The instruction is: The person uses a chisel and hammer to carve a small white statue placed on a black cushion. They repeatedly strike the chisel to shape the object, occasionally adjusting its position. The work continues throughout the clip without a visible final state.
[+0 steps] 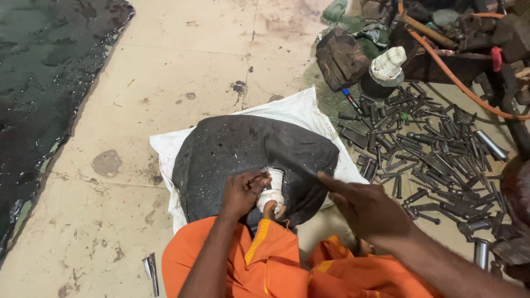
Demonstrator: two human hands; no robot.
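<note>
The left hand is closed around a small white bottle, fingers curled over its side, holding it upright against the near edge of a dark rubber sheet. The bottle sits just to the right of that hand's knuckles, its lower end touching the orange trousers over the person's knee. The right hand holds nothing — it hovers open, fingers stretched and pointing left toward the bottle, a short gap away from it. The rubber sheet lies on a white cloth spread on the stained floor. To the right of the cloth, a heap of dark metal bolts and sockets covers the floor — an orange hose curves past its far side.
</note>
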